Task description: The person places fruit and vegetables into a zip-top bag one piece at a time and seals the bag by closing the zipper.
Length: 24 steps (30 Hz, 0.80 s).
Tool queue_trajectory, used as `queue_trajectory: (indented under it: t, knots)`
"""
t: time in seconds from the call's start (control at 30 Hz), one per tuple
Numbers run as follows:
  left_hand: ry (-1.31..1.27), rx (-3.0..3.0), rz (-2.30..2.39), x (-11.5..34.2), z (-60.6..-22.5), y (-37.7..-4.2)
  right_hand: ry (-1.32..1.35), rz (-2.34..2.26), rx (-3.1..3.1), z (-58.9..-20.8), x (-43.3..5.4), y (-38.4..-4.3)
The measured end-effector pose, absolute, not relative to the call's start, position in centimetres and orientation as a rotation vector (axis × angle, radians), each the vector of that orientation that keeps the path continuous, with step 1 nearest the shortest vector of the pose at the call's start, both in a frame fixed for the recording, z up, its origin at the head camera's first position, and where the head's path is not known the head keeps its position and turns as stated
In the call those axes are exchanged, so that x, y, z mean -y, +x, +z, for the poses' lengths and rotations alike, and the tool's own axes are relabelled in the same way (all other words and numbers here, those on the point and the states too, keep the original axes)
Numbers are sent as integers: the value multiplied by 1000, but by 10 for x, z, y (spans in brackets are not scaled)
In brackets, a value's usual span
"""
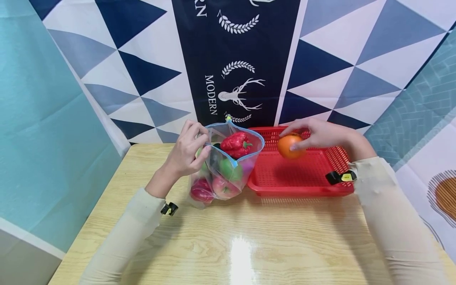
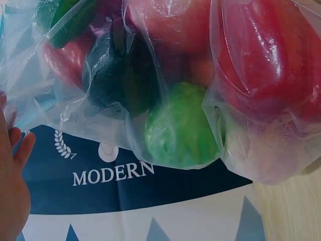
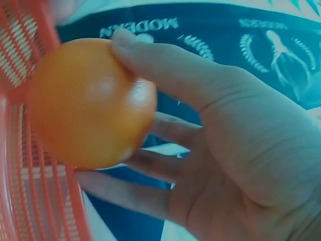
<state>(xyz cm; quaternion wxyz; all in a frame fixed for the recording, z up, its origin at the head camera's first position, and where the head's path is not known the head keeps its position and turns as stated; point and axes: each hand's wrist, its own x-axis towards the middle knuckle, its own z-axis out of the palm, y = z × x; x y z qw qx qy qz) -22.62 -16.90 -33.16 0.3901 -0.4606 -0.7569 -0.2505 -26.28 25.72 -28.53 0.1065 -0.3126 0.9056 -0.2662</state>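
Observation:
At the left, my left hand [image 1: 190, 148] pinches the blue-edged rim of a clear zip bag [image 1: 254, 162] and keeps its mouth spread. Inside the bag, a red bell pepper [image 1: 236, 145] lies on top near the opening. Lower down are a pinkish apple [image 1: 225, 187], a dark red piece [image 1: 202, 190] and a green one [image 2: 181, 128]. A dark green piece [image 2: 120, 75] shows through the plastic in the left wrist view. My right hand [image 1: 320, 132] grips a smooth round orange fruit [image 1: 290, 146], thumb on one side and fingers round the other, held above the red basket [image 1: 303, 190].
The red basket, of perforated plastic, stands right of the bag on the wooden table [image 1: 213, 237]. Behind both hangs a patterned cloth [image 1: 242, 51] with triangles and a deer print. Pale blue sheeting [image 1: 46, 118] rises along the left side.

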Motion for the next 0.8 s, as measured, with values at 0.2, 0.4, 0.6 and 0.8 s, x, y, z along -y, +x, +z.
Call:
queue_trajectory:
  t: [0.2,0.4,0.6,0.8]
  knots:
    - [-1169,1925,-639,169,-332,-226,-1054,-1009,-2804,-280,-239,-252]
    - [-1156,1944,-640,169,-333,-226,-1086,-1395,-2870,-276,-213,-236]
    - [-1154,1949,-635,169,-333,-226,-1169,-1678,-2799,-279,-183,-224]
    - [-1162,1942,-635,169,-333,-226,-1252,-1836,-2670,-290,-153,-217]
